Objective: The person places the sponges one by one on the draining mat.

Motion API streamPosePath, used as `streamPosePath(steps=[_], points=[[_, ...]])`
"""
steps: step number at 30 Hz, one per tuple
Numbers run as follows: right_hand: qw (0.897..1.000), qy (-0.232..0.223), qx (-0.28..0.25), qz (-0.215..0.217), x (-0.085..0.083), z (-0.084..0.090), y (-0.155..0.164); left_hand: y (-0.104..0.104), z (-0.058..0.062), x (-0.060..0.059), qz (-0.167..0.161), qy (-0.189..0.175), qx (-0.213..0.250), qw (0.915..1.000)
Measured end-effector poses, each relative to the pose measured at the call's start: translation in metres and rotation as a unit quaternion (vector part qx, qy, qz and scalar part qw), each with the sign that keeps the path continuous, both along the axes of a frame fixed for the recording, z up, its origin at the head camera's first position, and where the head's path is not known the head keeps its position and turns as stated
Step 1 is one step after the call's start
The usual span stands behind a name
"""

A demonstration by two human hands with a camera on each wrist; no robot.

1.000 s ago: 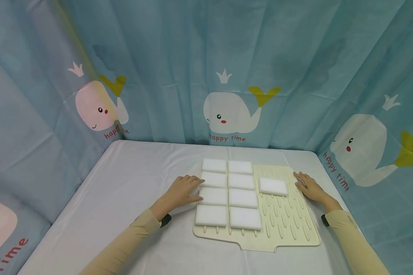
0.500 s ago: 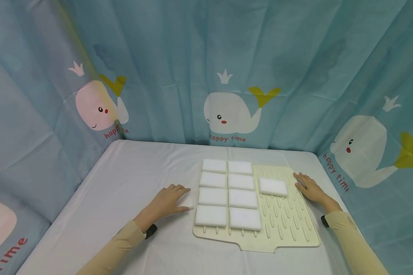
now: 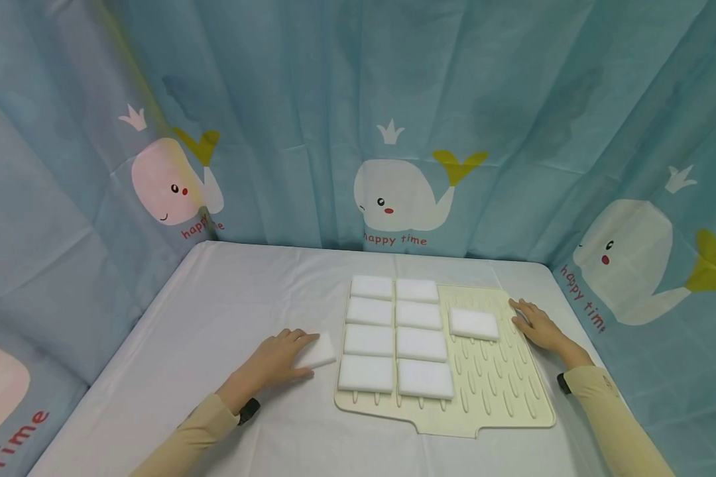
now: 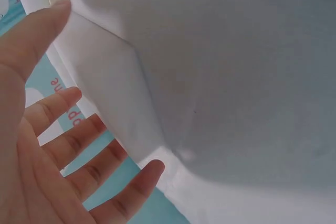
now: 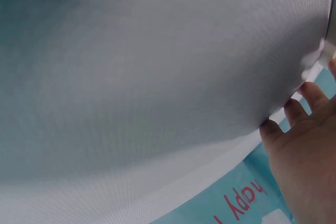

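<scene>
In the head view a white block-shaped sponge (image 3: 323, 351) lies on the table just left of a pale yellow ridged mat (image 3: 453, 421). My left hand (image 3: 274, 358) is at that sponge's left side, thumb on the near side and index finger at its far edge. Its fingers (image 4: 68, 140) are spread apart in the left wrist view. Several more white sponges (image 3: 366, 374) form two columns on the mat's left part; a single sponge (image 3: 474, 324) sits apart, farther right. My right hand (image 3: 539, 326) rests with extended fingertips at the mat's right edge.
A white cloth (image 3: 238, 291) covers the table. Blue curtains (image 3: 292, 119) printed with whales surround it at the back and sides. Bare ridged surface shows on the mat's right half, and a tab juts from its near edge.
My left hand has drawn back from the left sponge column, leftward and toward me. The sponge beside it now shows clearly between thumb and index finger. My right hand stays put.
</scene>
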State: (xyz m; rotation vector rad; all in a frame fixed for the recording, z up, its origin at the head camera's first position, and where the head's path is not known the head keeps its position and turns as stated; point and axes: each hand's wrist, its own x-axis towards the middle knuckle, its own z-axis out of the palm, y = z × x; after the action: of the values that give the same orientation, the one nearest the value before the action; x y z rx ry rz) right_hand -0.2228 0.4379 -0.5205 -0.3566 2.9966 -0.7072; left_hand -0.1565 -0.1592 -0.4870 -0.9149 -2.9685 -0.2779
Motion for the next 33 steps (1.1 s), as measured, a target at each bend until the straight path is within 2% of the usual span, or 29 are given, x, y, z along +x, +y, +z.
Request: streamPosePath(steps=[6, 15, 26, 33], points=[[1.0, 0.0, -0.004, -0.001, 0.001, 0.001, -0.001, -0.006, -0.002, 0.001, 0.001, -0.005, 0.003, 1.0], [1.0, -0.004, -0.011, 0.004, 0.001, 0.001, 0.001, -0.013, -0.004, 0.0, -0.01, 0.011, -0.005, 0.9999], [1.0, -0.011, -0.001, 0.001, 0.001, 0.003, 0.0, -0.014, 0.013, -0.004, -0.021, 0.032, 0.028, 0.9989], [1.0, -0.011, -0.009, 0.003, 0.0, 0.003, 0.0, -0.015, 0.023, -0.011, -0.031, 0.057, 0.035, 0.9973]])
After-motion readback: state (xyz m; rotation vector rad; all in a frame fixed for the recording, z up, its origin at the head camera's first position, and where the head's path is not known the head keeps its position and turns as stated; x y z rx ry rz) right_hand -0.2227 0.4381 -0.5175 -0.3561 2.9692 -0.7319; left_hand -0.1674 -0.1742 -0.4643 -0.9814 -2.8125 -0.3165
